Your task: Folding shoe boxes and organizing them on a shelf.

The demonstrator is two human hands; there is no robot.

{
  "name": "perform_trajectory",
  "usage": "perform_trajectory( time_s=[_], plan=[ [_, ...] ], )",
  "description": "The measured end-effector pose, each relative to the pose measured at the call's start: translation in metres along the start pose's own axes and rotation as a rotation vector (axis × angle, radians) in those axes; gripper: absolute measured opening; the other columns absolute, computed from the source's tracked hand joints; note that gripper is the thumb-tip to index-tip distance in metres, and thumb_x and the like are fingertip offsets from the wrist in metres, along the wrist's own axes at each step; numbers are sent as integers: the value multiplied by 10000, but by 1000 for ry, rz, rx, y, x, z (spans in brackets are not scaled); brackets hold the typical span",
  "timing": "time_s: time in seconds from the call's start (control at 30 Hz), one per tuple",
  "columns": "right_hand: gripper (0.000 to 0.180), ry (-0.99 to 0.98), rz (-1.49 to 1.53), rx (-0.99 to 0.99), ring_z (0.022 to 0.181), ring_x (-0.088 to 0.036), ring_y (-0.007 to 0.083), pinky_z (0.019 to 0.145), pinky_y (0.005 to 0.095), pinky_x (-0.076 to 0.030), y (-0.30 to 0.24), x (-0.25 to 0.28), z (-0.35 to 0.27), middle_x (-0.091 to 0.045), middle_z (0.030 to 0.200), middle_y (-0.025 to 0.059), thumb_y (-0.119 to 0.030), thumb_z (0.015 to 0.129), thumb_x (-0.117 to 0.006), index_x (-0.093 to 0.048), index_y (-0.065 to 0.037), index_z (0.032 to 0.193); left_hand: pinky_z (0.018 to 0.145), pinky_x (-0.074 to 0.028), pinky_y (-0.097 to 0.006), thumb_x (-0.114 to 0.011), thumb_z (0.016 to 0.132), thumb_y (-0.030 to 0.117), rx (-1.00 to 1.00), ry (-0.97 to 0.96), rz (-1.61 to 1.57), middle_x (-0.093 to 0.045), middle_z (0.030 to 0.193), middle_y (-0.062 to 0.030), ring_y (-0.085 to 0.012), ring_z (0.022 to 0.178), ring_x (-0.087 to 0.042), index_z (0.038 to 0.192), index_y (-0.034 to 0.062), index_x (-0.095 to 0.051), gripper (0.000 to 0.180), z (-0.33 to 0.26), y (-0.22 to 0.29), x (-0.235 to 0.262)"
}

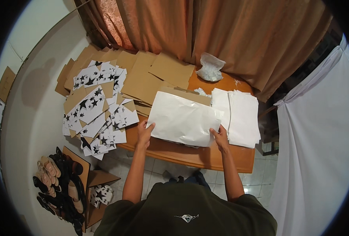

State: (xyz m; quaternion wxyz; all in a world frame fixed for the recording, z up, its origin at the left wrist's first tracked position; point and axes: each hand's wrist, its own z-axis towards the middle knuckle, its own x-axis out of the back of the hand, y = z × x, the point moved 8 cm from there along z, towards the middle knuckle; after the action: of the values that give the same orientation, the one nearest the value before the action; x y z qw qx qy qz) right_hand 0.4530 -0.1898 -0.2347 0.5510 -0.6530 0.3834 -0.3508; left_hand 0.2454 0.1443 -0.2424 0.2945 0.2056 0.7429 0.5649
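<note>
A large white paper sheet (182,118) lies slightly crumpled on the wooden table (206,155), over a brown cardboard piece (182,94). My left hand (145,131) pinches its near left corner. My right hand (220,135) pinches its near right corner. A stack of white sheets (241,116) lies just to the right of it.
Flat brown cardboard pieces (150,76) and star-printed white boxes (93,108) cover the table's left side. A clear plastic bag (210,67) sits at the back by orange curtains. A shoe rack (62,185) stands on the floor at lower left. White cloth (320,137) hangs at right.
</note>
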Motion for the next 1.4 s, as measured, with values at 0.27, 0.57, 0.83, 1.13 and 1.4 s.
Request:
perform_trajectory(
  time_s=[0.27, 0.57, 0.83, 1.13, 1.4],
  plan=[
    [376, 272, -341, -23, 857, -686, 221, 782, 359, -536, 4, -50, 26, -722, 949, 156, -117, 868, -745, -623, 36, 1190, 712, -503, -269, -734, 878, 97, 17, 47, 517, -713, 879, -69, -126, 797, -648, 964, -28, -690, 157, 63, -6, 55],
    [518, 452, -636, 39, 1003, -647, 367, 874, 452, -501, -4, -47, 68, -666, 1121, 243, -166, 852, -772, -560, 14, 1289, 809, -523, -412, -796, 821, 200, 6, 28, 990, -700, 1004, -183, -320, 932, -670, 1186, 10, -632, 443, 104, -19, 41],
    [501, 56, -957, 482, 1167, -513, 387, 964, 499, -448, -54, -137, 85, -547, 1257, 191, -134, 826, -747, -589, -61, 1295, 968, -451, -508, -704, 882, 116, -562, -375, 1026, -583, 1273, -190, -377, 1209, -533, 1277, 50, -595, 415, 109, 32, -71],
    [614, -48, -1187, 344, 1240, -503, 393, 987, 497, -468, 1, -196, 113, -523, 1370, 192, -176, 764, -822, -585, -137, 1329, 1022, -389, -548, -785, 813, 169, -597, -667, 1433, -500, 1418, -167, -335, 1321, -463, 1366, 115, -548, 604, 127, -19, -96],
    [658, -95, -1209, 241, 1246, -493, 402, 999, 529, -460, 38, -215, 133, -505, 1359, 218, -252, 785, -824, -556, -141, 1375, 977, -402, -511, -554, 899, 81, -676, -718, 1450, -519, 1323, -228, -376, 1226, -496, 1343, 37, -554, 447, 154, -54, -82]
  ],
)
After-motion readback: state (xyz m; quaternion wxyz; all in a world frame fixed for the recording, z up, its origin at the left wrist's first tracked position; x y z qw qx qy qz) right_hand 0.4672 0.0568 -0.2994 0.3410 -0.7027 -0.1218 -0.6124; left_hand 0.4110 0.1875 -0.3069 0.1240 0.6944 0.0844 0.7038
